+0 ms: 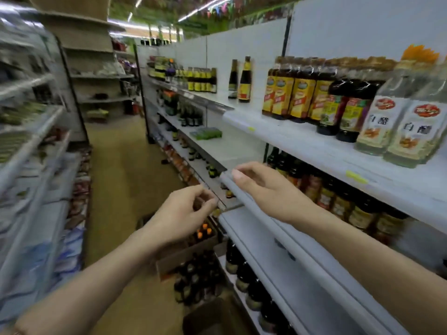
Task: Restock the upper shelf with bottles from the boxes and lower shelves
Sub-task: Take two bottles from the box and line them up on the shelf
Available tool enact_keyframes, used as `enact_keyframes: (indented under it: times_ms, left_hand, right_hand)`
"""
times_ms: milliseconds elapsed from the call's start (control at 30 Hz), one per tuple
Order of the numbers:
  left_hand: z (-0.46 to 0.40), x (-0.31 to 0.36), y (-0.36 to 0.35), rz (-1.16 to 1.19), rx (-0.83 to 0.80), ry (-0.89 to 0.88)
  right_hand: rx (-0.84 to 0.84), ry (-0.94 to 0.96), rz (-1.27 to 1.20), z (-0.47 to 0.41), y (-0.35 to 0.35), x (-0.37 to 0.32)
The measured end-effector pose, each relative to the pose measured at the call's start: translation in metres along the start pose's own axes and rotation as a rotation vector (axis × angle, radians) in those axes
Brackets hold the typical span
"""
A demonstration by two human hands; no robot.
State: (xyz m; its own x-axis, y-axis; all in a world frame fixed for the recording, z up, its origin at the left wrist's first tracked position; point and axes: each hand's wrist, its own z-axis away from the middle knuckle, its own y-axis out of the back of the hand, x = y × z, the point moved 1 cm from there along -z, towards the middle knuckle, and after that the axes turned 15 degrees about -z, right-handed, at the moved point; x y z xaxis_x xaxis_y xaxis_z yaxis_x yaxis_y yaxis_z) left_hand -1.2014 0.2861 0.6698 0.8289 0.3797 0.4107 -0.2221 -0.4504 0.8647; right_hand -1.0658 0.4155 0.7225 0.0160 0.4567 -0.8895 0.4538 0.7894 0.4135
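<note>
The upper shelf [285, 134] runs along the right and carries yellow-labelled dark bottles [287, 93], two dark sauce bottles [343, 112] and clear vinegar bottles [396, 126]. Its left part is bare. Below it a lower shelf holds dark bottles [338, 192]. On the floor sit cardboard boxes of dark bottles [198, 279]. My left hand [183, 213] hovers over the aisle with fingers loosely curled and nothing in it. My right hand [263, 187] reaches toward the lower shelf's front edge, fingers apart and empty.
Another shelving unit [31, 153] with packaged goods lines the left side of the aisle. The brown floor [125, 184] runs between the two units. More bottles [200, 81] stand further along the upper shelf, and a green pack [205, 133] lies on a middle shelf.
</note>
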Motion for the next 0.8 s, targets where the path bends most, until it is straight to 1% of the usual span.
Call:
enact_keyframes:
  times_ms: [133,233,333,400,500,667,733,800]
  left_hand:
    - [0.002,-0.082,0.021,-0.055,-0.042,0.057]
    - [-0.006,-0.127,0.029,-0.071,-0.078,0.085]
    - [-0.027,-0.164,0.030,-0.063,-0.073,0.092]
    - [-0.046,-0.187,0.024,-0.039,-0.075,0.096]
    - [-0.076,-0.222,0.009,-0.036,-0.129,0.077]
    - [-0.145,-0.299,-0.002,-0.087,-0.177,0.092]
    - [-0.177,-0.328,-0.004,-0.120,-0.233,0.114]
    - [-0.210,-0.354,-0.008,-0.141,-0.280,0.112]
  right_hand:
    - [-0.023,-0.029,-0.050,-0.050,-0.059,0.001]
    - [-0.046,-0.023,-0.068,-0.083,-0.092,0.000]
    - [-0.067,-0.029,-0.061,-0.120,-0.117,0.004]
    - [-0.094,-0.043,-0.037,-0.149,-0.130,0.013]
    - [-0.149,-0.054,0.011,-0.197,-0.146,0.035]
    - [-0.170,-0.089,-0.011,-0.300,-0.164,0.080]
    - [-0.192,-0.128,-0.039,-0.340,-0.174,0.097]
    - [-0.216,-0.129,-0.020,-0.380,-0.183,0.111]
